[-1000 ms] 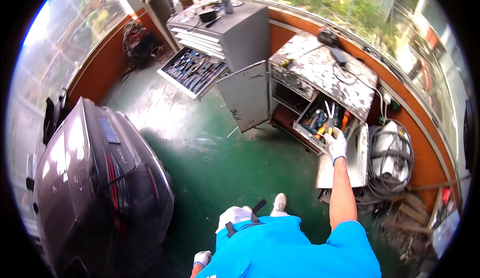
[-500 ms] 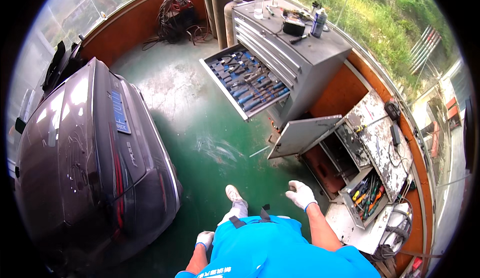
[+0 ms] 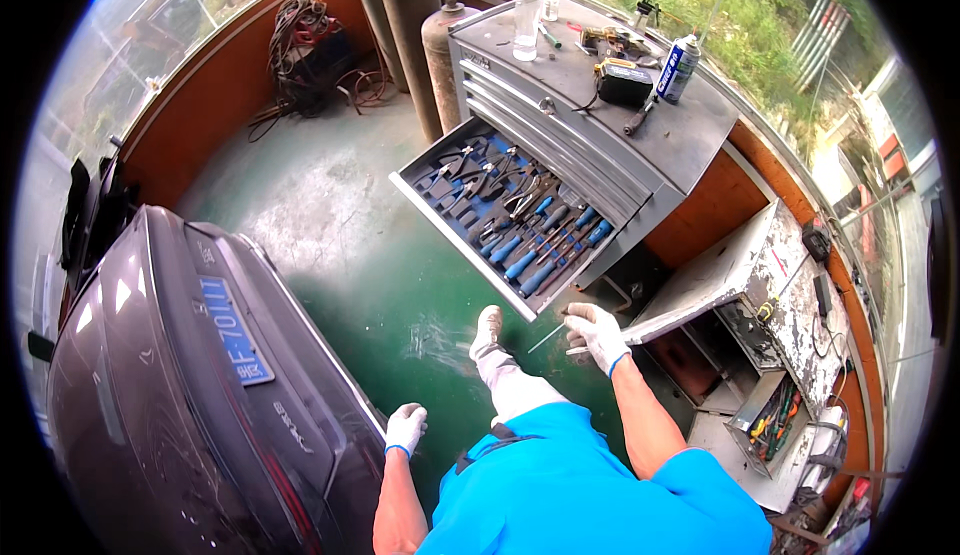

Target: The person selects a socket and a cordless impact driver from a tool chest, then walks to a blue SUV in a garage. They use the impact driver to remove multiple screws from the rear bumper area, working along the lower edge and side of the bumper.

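My right hand, in a white glove with a blue cuff, reaches forward with its fingers apart and nothing visible in them. It is nearest the front corner of the open tool chest drawer and the open door of a worn cabinet; whether it touches the door I cannot tell. Inside the drawer lie several pliers and blue-handled screwdrivers in dark trays. Lower on the left, my left hand, gloved alike, hangs loosely curled beside the dark car, with nothing seen in it.
The grey tool chest carries a spray can, a clear bottle and a black box. A small drawer of hand tools juts from the worn cabinet. Coiled cables and a gas cylinder stand farther back.
I have stepped forward, nearer the tool chest and its open drawer. My left hand has swung forward and come further into view; the worn cabinet has shifted toward the lower right.
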Demonstrator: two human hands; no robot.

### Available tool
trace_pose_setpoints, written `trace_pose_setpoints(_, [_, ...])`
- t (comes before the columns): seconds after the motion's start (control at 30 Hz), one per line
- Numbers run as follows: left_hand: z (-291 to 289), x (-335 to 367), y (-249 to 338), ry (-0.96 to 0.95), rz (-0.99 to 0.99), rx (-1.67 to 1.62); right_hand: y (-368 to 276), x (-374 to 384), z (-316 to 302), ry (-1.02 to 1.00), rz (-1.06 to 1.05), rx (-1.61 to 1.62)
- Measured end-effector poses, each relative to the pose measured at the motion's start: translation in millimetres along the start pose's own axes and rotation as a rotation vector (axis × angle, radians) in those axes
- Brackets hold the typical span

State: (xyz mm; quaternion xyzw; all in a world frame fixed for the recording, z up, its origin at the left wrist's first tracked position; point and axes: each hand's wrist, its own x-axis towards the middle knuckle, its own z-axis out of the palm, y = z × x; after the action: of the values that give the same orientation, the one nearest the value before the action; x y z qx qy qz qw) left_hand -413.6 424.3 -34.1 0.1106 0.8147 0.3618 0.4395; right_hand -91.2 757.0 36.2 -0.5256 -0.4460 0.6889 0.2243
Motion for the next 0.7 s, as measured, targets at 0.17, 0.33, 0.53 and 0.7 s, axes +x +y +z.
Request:
trace_pose_setpoints(0.17, [-49.2,55.7,24.8,0.059,-0.126,0.002,-63.0,160.0,29.9,0.011,-0.199,0.795])
trace_pose_setpoints(0.33, [-132.3,67.3,66.6,0.185,-0.358,-0.103,-133.0,284.1,39.0,0.173,-0.227,1.207])
trace_pose_setpoints(0.53, [-142.9,118.6,161.4,0.214,-0.392,-0.083,-136.8,342.2,33.9,0.424,-0.146,1.467])
trace_pose_setpoints(0.7, [-146.4,204.7,246.1,-0.013,-0.222,0.068,-136.4,340.5,44.2,0.357,-0.234,1.393])
